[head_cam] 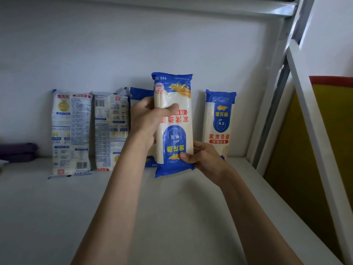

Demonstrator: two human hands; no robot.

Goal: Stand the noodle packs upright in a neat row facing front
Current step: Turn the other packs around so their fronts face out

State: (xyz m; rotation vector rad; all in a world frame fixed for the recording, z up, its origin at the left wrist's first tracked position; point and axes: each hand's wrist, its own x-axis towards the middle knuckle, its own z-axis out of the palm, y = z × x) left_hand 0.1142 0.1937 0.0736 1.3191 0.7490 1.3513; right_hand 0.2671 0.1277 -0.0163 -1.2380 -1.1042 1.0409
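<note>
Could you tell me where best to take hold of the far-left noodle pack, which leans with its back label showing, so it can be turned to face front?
Probably grip the far-left noodle pack by its long edges near the middle, coming from the front: it is tall, narrow and leaning on the wall.

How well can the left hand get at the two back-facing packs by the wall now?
Probably not yet: the left hand grips the upside-down pack. Otherwise the back-facing packs stand unobstructed.

A shop-like storeroom: a white metal shelf (172, 217) carries identical noodle packs (219, 123) leaning on its back wall.
</note>
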